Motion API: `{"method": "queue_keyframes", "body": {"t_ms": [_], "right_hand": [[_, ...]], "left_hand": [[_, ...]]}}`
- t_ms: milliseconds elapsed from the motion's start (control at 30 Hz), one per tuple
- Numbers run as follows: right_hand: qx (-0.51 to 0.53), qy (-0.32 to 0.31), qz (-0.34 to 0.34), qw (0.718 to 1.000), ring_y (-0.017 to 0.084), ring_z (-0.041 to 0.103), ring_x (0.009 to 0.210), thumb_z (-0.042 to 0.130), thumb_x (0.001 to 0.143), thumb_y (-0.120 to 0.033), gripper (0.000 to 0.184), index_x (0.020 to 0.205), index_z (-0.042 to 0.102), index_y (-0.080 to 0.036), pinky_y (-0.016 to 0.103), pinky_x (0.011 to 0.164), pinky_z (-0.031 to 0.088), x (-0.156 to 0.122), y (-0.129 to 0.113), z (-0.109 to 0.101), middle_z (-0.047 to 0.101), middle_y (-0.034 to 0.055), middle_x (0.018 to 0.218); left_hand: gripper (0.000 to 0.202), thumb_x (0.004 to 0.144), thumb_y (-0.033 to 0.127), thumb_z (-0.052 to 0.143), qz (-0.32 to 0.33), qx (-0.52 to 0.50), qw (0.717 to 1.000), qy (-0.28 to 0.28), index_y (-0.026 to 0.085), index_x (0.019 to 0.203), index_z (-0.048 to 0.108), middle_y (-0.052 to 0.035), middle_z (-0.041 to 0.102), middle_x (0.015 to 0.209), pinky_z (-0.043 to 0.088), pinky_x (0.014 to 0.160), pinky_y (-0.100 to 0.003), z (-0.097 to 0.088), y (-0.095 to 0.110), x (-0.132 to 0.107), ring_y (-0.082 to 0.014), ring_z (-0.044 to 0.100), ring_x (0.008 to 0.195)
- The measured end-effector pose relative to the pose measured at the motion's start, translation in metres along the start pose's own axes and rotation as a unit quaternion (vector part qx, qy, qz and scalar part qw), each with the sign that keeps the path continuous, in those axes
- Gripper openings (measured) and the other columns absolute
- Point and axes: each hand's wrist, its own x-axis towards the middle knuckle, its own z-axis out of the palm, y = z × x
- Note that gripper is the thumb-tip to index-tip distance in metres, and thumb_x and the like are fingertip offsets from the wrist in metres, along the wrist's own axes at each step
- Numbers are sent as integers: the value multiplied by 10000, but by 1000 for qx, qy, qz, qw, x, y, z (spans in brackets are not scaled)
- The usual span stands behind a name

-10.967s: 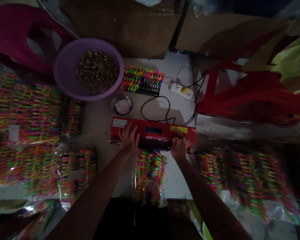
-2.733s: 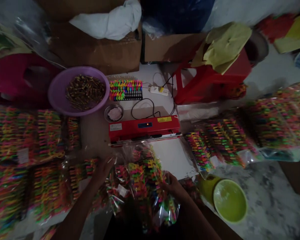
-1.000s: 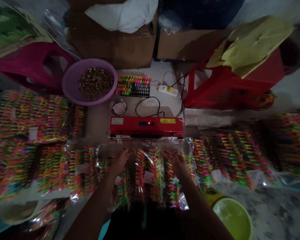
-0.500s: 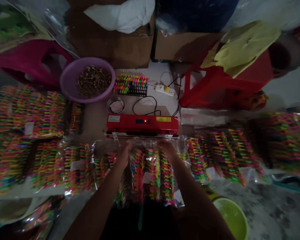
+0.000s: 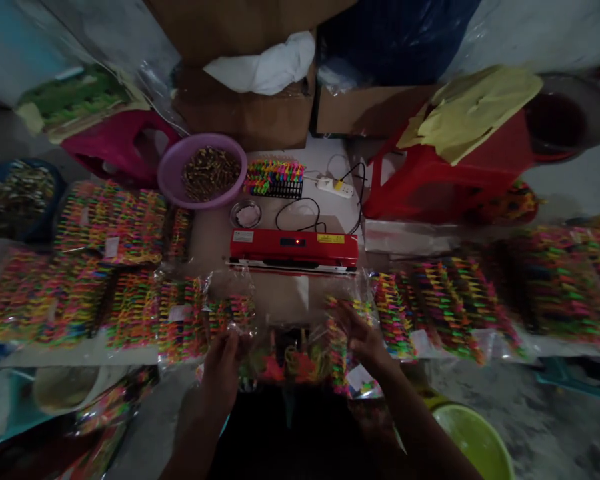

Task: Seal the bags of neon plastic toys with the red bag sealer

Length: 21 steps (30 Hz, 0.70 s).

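My left hand [image 5: 223, 369] and my right hand [image 5: 365, 341] are on a clear plastic bag of bright coloured clips [image 5: 300, 360] low in the view, close to my body. Each hand is at one side of the bag, fingers curled on the plastic. The bag looks tilted and blurred. A red heat sealer [image 5: 294, 248] with a small red light on lies just beyond the bag, its jaw facing me.
Filled bags of coloured clips [image 5: 130, 293] lie at left and more [image 5: 450, 300] at right. A purple basin [image 5: 203, 171], a black rack of clips [image 5: 275, 180], a small dish [image 5: 246, 214], a power strip [image 5: 336, 189], a red stool [image 5: 445, 173] and a green bucket [image 5: 473, 443] surround the sealer.
Earlier both hands pressed the sealer bar on a bag. Half a second ago they held a bag's mouth at the sealer; now the bag is pulled back toward me and the view has risen.
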Motion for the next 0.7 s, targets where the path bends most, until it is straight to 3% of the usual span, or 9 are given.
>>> {"method": "queue_keyframes", "body": {"t_ms": [67,133,200,400,500,600,700], "right_hand": [[-78,-30,27,996,265,606,988,780,542,-487,471,944,691,-258,391,833,479,2,2,4,689,68,1017],[-149,-21,28,988,250,637,846,711,623,-491,302,748,711,-216,386,781,494,1,0,7,714,74,849],[-187,5,6,982,229,635,748,647,674,-493,291,657,691,-206,365,731,498,-1,-3,8,706,68,745],[-194,42,-36,979,190,600,699,605,715,-493,281,716,630,-213,317,692,473,-1,-5,9,665,33,703],[-169,53,-45,983,163,558,643,598,722,-551,337,707,577,-215,283,631,447,1,0,8,619,9,651],[-167,58,-39,984,167,551,651,584,728,-584,373,703,572,-212,281,632,434,1,0,8,614,9,638],[-160,84,-30,983,185,572,702,606,714,-562,360,672,584,-205,299,682,439,2,-4,7,639,24,660]], "left_hand": [[311,616,401,761,-2,-45,999,-4,212,805,603,30,666,757,519,729,-271,3,8,-3,-125,636,705],[325,582,375,789,13,-70,997,-2,210,773,585,37,671,735,521,729,-268,3,15,-6,-127,644,706],[332,560,353,805,26,-82,996,3,206,741,568,40,677,717,522,719,-257,0,21,-8,-126,650,708],[349,525,277,819,8,-104,994,-33,235,803,612,56,668,730,508,691,-221,-15,20,9,-103,638,691],[390,537,290,791,-15,7,993,-114,228,899,662,6,684,800,502,695,-245,-25,11,25,-148,637,760],[380,521,317,783,-19,164,967,-192,215,878,701,-54,697,965,479,823,-326,-28,1,37,-247,610,953],[334,657,466,674,0,252,949,-189,211,867,715,-58,697,1004,414,933,-367,-20,-7,41,-273,577,1042]]}}
